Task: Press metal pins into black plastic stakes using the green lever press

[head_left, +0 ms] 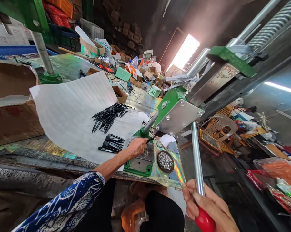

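Closest in, right hand (208,203): wrapped shut around the lever (196,154) just above its red knob (205,220); the low grip likely gives the most leverage on the long rod.
Left hand (135,147): reaches forward from a blue patterned sleeve and pinches a small black piece (149,140) between the fingertips, holding it at the grey plate under the press head, where it seems to be kept steady.
Press base (138,166): a green frame that sits on the shiny bench edge, directly below the green and steel press head (178,114), which the lever joins.
Dish (165,161): round, dark and filled with tiny metal pins; it lies just beside the base, probably so it is within easy reach.
Small stack (111,143): black parts laid side by side, just left of the left hand.
Larger heap (109,116): loose black parts, further back on the same sheet.
Foam sheet (70,109): white, spread under both groups of parts, seemingly to keep them together.
Cardboard box (12,106): open, at the far left.
Far bench (135,77): crowded with small cartons and tools.
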`<state>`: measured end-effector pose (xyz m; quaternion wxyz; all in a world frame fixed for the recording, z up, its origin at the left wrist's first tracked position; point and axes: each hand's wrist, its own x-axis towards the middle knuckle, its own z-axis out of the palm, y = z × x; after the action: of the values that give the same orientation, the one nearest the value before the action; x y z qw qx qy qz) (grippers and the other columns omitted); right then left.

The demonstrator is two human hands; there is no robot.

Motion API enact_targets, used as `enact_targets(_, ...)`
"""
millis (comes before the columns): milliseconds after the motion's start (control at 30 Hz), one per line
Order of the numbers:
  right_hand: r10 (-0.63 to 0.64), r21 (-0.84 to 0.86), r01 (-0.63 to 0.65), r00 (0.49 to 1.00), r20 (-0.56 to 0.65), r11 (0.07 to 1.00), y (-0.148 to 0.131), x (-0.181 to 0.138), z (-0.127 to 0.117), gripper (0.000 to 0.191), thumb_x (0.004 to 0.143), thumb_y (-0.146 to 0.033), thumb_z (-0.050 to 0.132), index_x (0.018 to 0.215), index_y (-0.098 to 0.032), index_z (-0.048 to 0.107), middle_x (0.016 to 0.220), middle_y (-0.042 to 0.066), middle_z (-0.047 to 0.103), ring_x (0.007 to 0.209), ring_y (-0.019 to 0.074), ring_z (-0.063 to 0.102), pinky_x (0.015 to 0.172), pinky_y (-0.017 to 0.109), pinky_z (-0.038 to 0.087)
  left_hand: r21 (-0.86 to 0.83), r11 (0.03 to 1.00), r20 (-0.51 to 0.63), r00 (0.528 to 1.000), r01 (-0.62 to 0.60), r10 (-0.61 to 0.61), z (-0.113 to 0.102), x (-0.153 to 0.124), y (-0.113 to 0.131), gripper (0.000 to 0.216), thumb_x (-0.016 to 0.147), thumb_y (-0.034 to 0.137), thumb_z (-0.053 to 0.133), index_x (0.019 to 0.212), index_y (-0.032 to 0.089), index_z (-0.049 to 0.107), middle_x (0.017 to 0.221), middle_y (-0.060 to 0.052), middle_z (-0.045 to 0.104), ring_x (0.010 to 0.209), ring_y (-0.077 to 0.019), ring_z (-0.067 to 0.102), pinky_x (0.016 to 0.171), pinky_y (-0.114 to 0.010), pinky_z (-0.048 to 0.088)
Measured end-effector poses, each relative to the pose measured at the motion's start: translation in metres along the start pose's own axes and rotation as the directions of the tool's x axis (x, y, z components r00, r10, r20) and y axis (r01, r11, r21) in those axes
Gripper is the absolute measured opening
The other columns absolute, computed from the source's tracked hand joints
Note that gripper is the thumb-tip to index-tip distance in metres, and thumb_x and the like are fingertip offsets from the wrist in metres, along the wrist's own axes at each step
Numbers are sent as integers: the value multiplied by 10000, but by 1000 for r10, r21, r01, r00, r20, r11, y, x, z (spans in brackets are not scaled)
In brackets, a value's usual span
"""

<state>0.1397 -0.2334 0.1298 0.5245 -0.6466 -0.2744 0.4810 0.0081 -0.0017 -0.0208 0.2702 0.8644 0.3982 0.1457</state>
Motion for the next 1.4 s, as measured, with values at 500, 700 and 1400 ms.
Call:
enact_targets(500,-122,-72,111,976,-178,991,47,39,31,333,661,-386,777,824,-157,599,587,-10,581,412,34,368,430,181,324,26,999,15,999,-34,33,3,1,-2,239,862,239,488,1088,201,557,977,-75,668,879,-232,638,601,-258,413)
enact_targets(700,-105,-108,89,983,-154,990,58,52,23,431,618,-471,798,840,-155,606,584,-7,589,421,58,408,415,195,336,48,998,7,999,-51,51,3,1,-2,241,863,233,475,1091,198,544,969,-73,667,899,-261,643,624,-281,442)
enact_targets(1400,-290,-177,256,934,-207,950,73,61,24,389,721,-472,690,906,-154,564,567,-27,568,409,86,398,387,225,331,48,999,-18,1000,9,-8,-2,-3,5,272,895,217,440,1141,185,550,1032,-107,654,945,-245,631,749,-300,461)
